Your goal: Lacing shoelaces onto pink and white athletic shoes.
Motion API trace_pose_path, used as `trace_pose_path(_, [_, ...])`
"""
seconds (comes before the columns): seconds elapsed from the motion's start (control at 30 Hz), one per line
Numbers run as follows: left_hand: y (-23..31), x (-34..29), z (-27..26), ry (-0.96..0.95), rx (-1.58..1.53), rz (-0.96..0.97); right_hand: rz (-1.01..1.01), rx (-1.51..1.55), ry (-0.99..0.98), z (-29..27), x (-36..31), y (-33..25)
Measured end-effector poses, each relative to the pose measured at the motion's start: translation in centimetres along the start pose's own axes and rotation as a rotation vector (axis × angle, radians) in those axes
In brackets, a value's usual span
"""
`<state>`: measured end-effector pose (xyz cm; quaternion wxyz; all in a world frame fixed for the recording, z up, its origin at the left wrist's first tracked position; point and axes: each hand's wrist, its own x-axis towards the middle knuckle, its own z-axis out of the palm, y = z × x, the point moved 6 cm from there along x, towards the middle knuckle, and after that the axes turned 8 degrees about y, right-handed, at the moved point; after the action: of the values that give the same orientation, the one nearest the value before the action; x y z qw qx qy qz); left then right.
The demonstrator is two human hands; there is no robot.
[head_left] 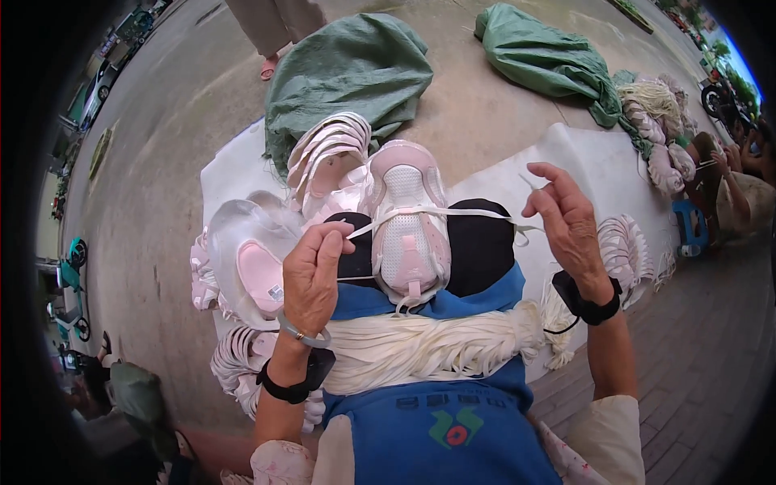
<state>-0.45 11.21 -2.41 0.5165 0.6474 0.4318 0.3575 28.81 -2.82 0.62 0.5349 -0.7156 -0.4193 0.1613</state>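
Much of the view is taken up by grey pavement (186,162), over which a white sheet (582,153) is spread. At the lower middle the person's front is covered by a blue apron (376,449), marked with a green and red emblem. Two green sacks (347,73) are seen beyond, one set at the sheet's far edge, the other lying farther off to the right. Across the lap a thick bundle of cream laces (436,343) is laid. Beyond it, black fabric (482,250) is partly covered by a pink and white shoe upper (411,263), which is placed midway between the two hands. To its left, a clear plastic bag (230,226) with a pink, rounded piece is found, and just behind that a fanned stack of pale pink pieces (327,153) is stood.

The left hand (314,263) is held beside the upper, with a flat white lace (477,212) pinched between its fingers. The right hand (566,226) is raised on the other side, its fingers curved, thumb and forefinger apart; the lace is led up to it, but whether it is gripped there cannot be told. Black devices (588,297) are strapped to both wrists, and a pale bangle (303,332) is worn on the left.
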Motion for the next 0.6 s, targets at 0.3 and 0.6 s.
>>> trace_pose_path(0.3, [-3.8,0.7,3.2,-0.188,0.220,-0.135,0.023,0.029,-0.477,9.3,-0.6,1.0])
trace_pose_path(0.6, [-5.5,1.4,2.9,-0.176,0.239,-0.373,-0.365,-0.180,-0.479,14.9,-0.9,-1.8])
